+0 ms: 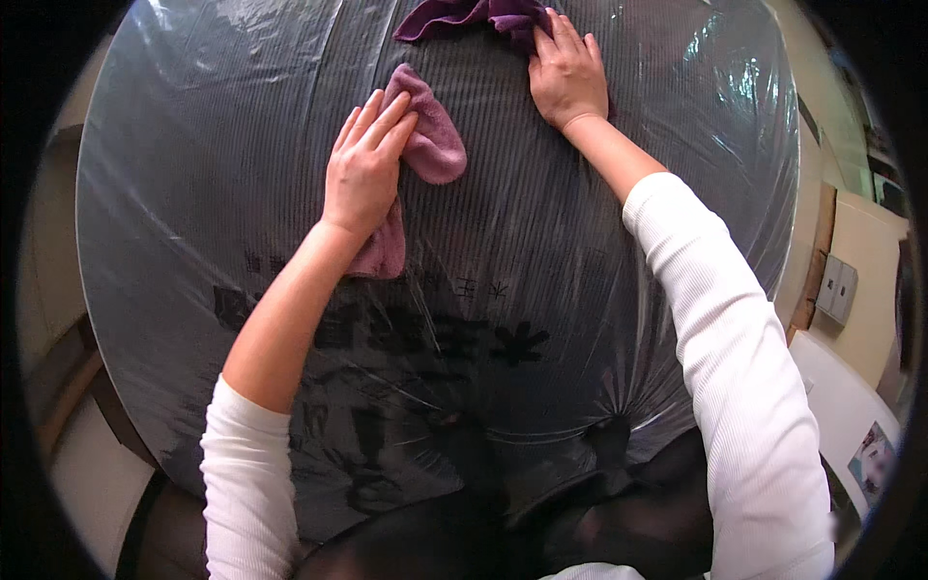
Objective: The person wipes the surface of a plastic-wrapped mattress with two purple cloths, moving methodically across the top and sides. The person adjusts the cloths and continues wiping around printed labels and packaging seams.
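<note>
My left hand (pixel 363 172) lies with outstretched fingers on a pinkish-mauve cloth (pixel 433 143), its palm down. Part of that cloth shows beyond the fingers and another part below the wrist; the middle is hidden under the hand. Farther off and to the right, my right hand (pixel 568 75) presses flat at the edge of a crumpled dark purple cloth (pixel 454 14), fingers slightly apart. Both cloths rest on a round, dark, ribbed surface covered with clear plastic sheeting (pixel 503 227). Both thumbs are mostly hidden.
The plastic is wrinkled and gathered near my body, with dark printed characters (pixel 425 333) under it. On the right are a grey switch-like box (pixel 836 288) and a white panel bearing a picture (pixel 841 387). Brown wooden bars (pixel 72 382) stand at the left.
</note>
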Available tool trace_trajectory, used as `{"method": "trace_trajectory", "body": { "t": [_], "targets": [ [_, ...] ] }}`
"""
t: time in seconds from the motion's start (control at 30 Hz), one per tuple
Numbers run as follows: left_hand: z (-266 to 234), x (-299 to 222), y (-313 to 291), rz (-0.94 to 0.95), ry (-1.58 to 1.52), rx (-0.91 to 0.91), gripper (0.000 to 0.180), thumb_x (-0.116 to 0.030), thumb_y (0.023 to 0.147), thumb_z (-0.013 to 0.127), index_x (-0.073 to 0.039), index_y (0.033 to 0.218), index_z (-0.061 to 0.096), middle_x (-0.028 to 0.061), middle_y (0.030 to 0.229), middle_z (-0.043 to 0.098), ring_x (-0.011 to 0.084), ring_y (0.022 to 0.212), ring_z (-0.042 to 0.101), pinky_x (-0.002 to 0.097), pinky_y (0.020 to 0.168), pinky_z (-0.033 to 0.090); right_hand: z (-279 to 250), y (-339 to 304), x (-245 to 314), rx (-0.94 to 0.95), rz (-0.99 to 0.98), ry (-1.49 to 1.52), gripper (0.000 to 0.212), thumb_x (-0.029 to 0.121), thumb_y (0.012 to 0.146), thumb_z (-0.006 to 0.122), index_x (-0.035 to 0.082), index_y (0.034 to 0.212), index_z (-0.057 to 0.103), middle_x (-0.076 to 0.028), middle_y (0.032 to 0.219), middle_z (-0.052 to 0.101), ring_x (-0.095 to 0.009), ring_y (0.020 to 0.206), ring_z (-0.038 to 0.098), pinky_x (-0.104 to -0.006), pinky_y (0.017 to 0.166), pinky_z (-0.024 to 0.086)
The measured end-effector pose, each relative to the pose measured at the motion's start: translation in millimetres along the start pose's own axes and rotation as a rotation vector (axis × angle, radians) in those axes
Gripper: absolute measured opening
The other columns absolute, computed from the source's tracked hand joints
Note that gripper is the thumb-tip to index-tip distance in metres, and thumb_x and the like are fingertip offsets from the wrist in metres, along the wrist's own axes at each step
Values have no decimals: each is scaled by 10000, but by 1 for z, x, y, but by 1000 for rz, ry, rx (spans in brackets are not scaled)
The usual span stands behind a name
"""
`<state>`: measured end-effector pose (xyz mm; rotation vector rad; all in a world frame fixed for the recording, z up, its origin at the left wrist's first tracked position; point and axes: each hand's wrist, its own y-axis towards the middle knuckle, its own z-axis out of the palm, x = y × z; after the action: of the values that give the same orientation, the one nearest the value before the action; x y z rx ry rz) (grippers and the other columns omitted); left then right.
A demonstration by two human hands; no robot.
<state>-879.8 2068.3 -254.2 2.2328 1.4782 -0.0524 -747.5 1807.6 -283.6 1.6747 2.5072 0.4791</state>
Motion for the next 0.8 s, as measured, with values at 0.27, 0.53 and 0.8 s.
{"method": "trace_trajectory", "body": {
  "t": [0.27, 0.53, 0.8],
  "targets": [
    [14, 1, 5, -75, -113, -93, 280, -75, 912, 549, -79, 1167, 664, 68, 1368, 594, 287, 1318, 516, 452, 1109, 390, 4, 7, -3, 67, 24, -54, 458, 299, 980, 471, 121, 1402, 486, -109, 1598, 276, -260, 1481, 252, -464, 1205, 206],
    [18, -5, 5, -100, -104, -107, 289, -104, 900, 532, -90, 1165, 647, 68, 1357, 597, 273, 1318, 515, 431, 1121, 384, -13, 9, 20, 335, 114, 38, 512, 329, 964, 500, 93, 1416, 466, -153, 1594, 261, -322, 1479, 234, -497, 1180, 233],
    [17, -4, 3, -148, -141, -59, 323, -50, 903, 526, -79, 1204, 640, 87, 1387, 573, 295, 1348, 481, 455, 1137, 362, -32, -14, 37, 442, -164, 65, 557, 315, 956, 540, 78, 1448, 433, -158, 1585, 270, -336, 1459, 266, -509, 1170, 250]
  ]
}}
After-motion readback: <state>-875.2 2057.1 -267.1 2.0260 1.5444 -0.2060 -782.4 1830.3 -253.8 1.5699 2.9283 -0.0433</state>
